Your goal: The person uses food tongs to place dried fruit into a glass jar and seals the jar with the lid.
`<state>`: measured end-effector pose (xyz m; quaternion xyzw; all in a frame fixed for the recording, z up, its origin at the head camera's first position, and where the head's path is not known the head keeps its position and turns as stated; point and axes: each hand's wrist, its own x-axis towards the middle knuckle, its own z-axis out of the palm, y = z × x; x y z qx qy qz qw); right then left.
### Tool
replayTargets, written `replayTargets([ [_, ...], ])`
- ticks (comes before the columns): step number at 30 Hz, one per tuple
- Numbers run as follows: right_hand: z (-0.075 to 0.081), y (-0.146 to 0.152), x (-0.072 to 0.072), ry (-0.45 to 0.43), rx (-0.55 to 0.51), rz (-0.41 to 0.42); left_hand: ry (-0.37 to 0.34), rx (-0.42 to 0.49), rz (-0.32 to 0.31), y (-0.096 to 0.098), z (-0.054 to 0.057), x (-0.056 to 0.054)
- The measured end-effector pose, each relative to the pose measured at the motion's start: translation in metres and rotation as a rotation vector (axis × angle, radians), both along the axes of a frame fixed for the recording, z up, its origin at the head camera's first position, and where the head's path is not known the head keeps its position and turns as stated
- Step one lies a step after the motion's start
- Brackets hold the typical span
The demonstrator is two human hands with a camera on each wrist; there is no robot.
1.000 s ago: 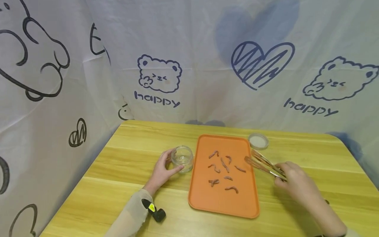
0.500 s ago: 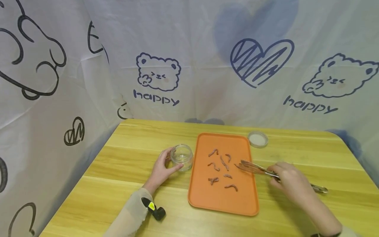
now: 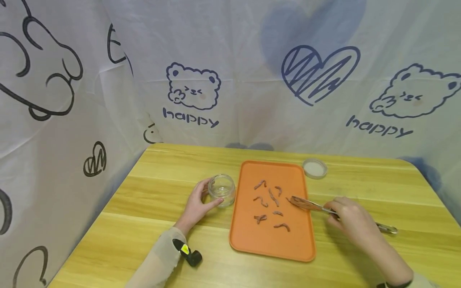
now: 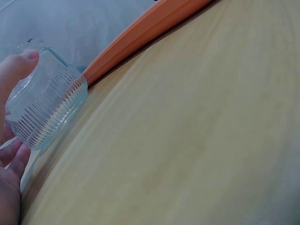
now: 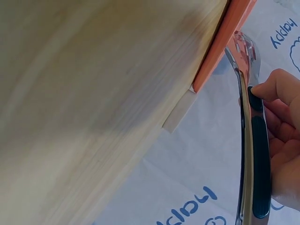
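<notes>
My left hand [image 3: 197, 206] holds a clear glass jar [image 3: 221, 192], thumb on the near side and fingers around its left; the jar stands on the table beside an orange tray [image 3: 270, 246]. Ribbed glass shows on the jar [image 4: 51, 103] in the left wrist view. With my right hand [image 3: 354, 220] I grip metal tongs [image 3: 318, 207] with dark handle pads. Their tips are together over the tray's right part, and the end of a brown worm-like piece [image 3: 288, 199] pokes out from them. Several similar pieces [image 3: 273, 197] lie scattered on the tray.
A round, shallow lid [image 3: 315, 169] lies on the wooden table [image 3: 173, 168] just beyond the tray's far right corner. White cloth [image 3: 248, 112] printed with drawings hangs behind the table and along its left.
The tongs have moved left from the tray's right edge to the rightmost piece, and their arms have come together there. My left hand and the jar stay put.
</notes>
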<state>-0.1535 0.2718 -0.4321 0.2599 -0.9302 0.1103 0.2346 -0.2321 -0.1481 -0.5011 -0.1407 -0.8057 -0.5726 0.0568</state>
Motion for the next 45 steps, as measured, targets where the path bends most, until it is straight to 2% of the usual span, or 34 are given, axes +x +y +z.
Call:
replayTargets([
  [7,0.002,-0.002,0.002,-0.033,-0.015,-0.021,-0.003,-0.013,0.009,0.000,0.001,0.000],
  [12,0.006,-0.004,0.001,-0.009,-0.037,-0.016,0.003,0.009,-0.006,0.001,0.001,0.000],
  [17,0.016,-0.011,-0.002,0.014,-0.057,-0.004,0.004,0.005,-0.001,0.002,0.001,0.000],
  [26,0.037,-0.034,-0.010,0.001,-0.102,-0.022,0.015,-0.020,0.010,0.001,0.000,0.000],
  [36,0.051,-0.076,-0.028,0.004,-0.113,0.049,0.013,-0.018,0.008,0.001,0.000,0.000],
  [45,0.056,-0.108,-0.040,0.052,-0.119,0.145,0.011,-0.005,0.000,0.000,-0.001,0.000],
])
